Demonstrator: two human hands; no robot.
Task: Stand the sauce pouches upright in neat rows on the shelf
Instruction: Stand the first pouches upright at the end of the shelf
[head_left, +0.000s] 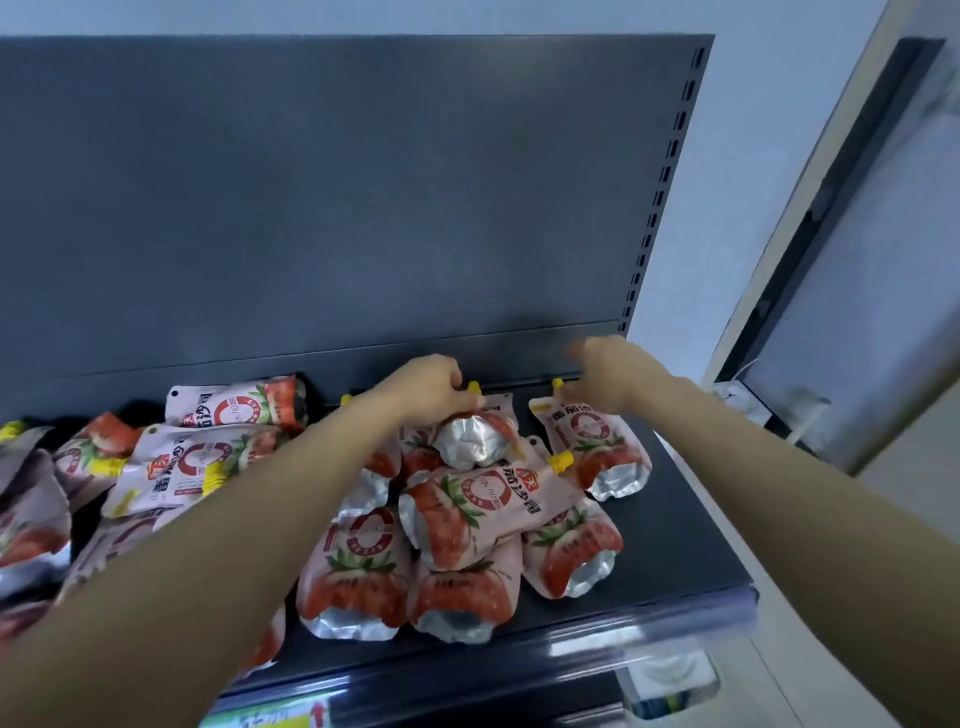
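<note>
Several pink tomato-sauce pouches with yellow caps lie in a jumble on the dark shelf (691, 525). My left hand (428, 382) grips the top of a pouch (475, 436) near the back, whose silver bottom faces me. My right hand (605, 374) reaches to the back right; its fingers are blurred and spread above the top of the rightmost pouch (597, 441), beside that pouch's yellow cap. One pouch (483, 499) lies crosswise on top of the front group. More pouches (176, 462) are heaped at the left, partly hidden by my left arm.
The shelf's grey back panel (337, 197) rises behind the pouches. A slotted upright (660, 197) marks its right end, with a pale wall and a window frame (810, 234) beyond. Price-tag strip (597, 649) runs along the front edge. Bare shelf lies at the right.
</note>
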